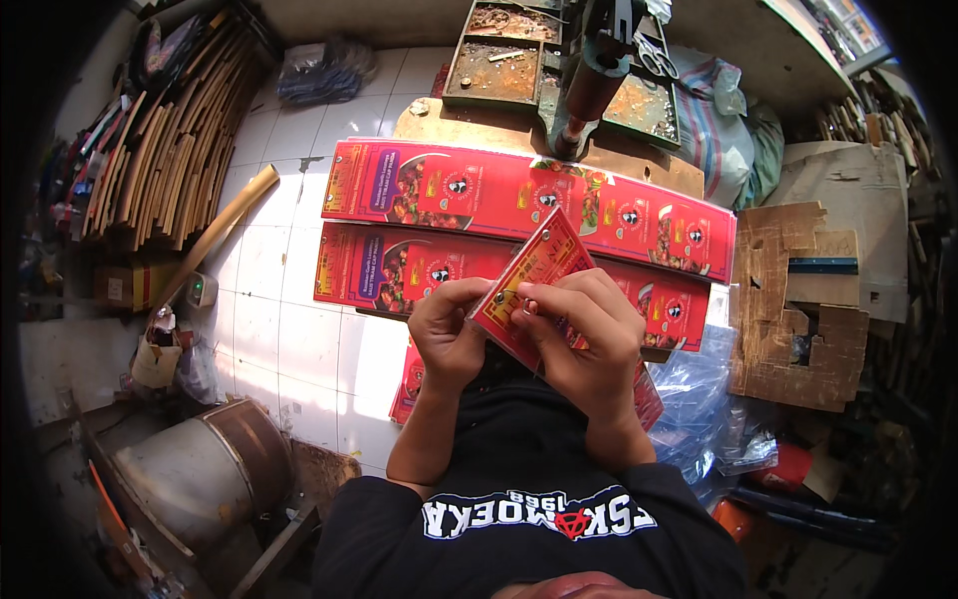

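In front of my chest, both hands hold a red printed card [547, 262], tilted with one corner pointing up and away. My left hand [446, 327] is closed on the card's left edge, thumb pressed along it. My right hand [591, 334] has its fingers curled, thumb and forefinger pinched at the card's face around a small shiny ring-like piece [528, 306]. A round metal eyelet [500, 297] shows on the card beside those fingertips. Beneath and beyond lie long red printed cardboard strips [509, 195] in two rows, the nearer row partly hidden by my hands.
An upright metal press [589, 95] stands on the wooden worktop [439, 122] beyond the strips. Trays [494, 75] of small parts flank it, with scissors [656, 58] at right. Clear plastic bags [689, 384] lie right; cardboard stacks [180, 140] and a metal drum [190, 464] stand left.
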Tool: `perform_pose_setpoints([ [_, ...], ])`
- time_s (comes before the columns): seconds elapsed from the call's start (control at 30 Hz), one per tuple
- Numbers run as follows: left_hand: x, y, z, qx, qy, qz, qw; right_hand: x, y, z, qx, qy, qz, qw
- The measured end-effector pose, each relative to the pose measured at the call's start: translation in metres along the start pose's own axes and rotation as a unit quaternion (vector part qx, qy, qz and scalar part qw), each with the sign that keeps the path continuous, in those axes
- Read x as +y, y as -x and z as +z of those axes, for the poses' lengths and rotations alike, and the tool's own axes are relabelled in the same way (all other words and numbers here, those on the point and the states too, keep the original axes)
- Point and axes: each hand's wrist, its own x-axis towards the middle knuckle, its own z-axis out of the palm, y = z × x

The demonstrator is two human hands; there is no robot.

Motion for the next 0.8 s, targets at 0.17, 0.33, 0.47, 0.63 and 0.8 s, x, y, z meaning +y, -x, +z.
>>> perform_pose_setpoints([
  [0.17, 0.002, 0.0, 0.007, 0.017, -0.09, 0.029, 0.995, 0.002, 0.001, 0.002, -0.009, -0.018, 0.02, 1.0],
  [0.33, -0.008, 0.0, 0.008, -0.006, -0.106, 0.052, 0.993, 0.003, 0.0, -0.001, -0.029, -0.045, 0.05, 0.997],
  [0.47, -0.007, 0.0, 0.009, -0.006, -0.105, 0.092, 0.99, 0.026, 0.0, -0.008, -0.007, 0.013, 0.028, 0.999],
  [0.63, -0.004, 0.001, 0.024, 0.013, -0.059, 0.032, 0.998, 0.053, 0.002, -0.005, -0.03, -0.162, 0.099, 0.981],
  [0.8, 0.004, 0.007, 0.037, 0.093, -0.091, 0.007, 0.991, 0.059, 0.004, -0.003, -0.075, -0.177, 0.109, 0.975],
])
